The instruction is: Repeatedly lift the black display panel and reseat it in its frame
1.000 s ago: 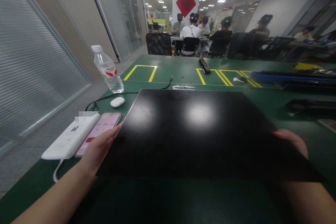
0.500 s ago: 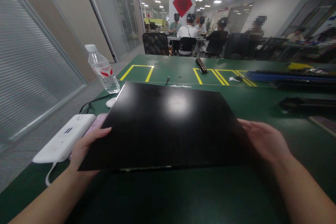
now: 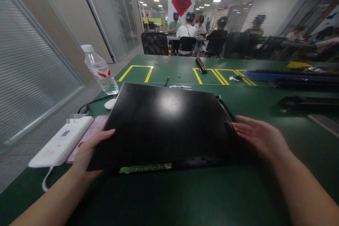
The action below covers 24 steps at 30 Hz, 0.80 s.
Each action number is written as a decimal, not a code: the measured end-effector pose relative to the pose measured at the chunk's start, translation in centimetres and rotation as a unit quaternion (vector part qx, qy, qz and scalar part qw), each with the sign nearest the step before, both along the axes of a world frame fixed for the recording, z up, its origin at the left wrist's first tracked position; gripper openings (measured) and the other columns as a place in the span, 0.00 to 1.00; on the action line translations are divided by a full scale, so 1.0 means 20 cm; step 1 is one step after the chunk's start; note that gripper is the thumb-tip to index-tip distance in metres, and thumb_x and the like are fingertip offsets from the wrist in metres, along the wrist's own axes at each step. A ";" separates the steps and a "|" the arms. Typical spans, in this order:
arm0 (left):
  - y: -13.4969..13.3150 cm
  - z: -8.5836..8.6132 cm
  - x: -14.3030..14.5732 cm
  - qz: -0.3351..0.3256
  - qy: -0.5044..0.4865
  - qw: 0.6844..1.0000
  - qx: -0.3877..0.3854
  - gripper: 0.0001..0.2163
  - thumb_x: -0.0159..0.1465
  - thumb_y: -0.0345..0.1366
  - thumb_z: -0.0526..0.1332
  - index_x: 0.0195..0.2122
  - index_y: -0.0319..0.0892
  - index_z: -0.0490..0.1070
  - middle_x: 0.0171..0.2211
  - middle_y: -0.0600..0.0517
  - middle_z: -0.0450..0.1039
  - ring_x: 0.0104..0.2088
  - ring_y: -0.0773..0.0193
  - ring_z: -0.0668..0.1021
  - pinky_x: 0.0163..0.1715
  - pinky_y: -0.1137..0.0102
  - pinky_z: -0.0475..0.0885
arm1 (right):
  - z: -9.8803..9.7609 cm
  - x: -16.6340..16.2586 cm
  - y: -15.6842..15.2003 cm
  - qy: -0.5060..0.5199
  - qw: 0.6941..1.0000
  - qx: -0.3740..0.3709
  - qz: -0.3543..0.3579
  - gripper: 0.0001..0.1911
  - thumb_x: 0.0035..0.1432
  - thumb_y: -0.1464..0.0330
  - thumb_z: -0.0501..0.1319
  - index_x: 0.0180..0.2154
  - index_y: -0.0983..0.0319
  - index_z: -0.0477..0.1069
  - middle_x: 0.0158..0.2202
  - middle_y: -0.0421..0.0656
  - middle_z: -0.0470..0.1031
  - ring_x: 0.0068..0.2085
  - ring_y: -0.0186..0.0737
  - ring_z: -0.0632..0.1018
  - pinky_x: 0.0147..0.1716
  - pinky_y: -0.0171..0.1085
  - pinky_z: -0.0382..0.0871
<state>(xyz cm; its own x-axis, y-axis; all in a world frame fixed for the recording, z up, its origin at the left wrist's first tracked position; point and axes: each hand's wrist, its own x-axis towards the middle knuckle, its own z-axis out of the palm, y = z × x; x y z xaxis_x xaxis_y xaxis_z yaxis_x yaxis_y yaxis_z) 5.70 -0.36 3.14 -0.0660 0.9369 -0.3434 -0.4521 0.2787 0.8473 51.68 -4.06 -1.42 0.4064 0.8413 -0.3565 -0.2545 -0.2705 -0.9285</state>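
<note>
Black panel (image 3: 164,130), flat and glossy with one blurred white reflection, spans the frame's centre, a green circuit strip (image 3: 145,168) along its lower edge. The left hand (image 3: 87,150) grips its left side, thumb on top, other fingers hidden; the right hand (image 3: 263,136) reaches its right side, fingers loosely extended. Beneath is a green table (image 3: 212,197); people (image 3: 186,32) sit upper middle. More strip shows than half a second ago.

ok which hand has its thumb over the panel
The left hand: its thumb overlaps the dark panel; the right hand is at the opposite edge.
</note>
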 end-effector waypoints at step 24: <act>0.02 -0.08 0.03 -0.122 0.080 0.987 -0.062 0.40 0.61 0.38 0.74 0.74 0.53 0.62 0.55 0.48 0.86 0.48 0.47 0.88 0.45 0.60 0.85 | 0.01 -0.02 0.02 -0.227 0.969 -0.048 -0.081 0.14 0.47 0.54 0.62 0.31 0.55 0.78 0.34 0.51 0.85 0.29 0.44 0.71 0.25 0.39 0.60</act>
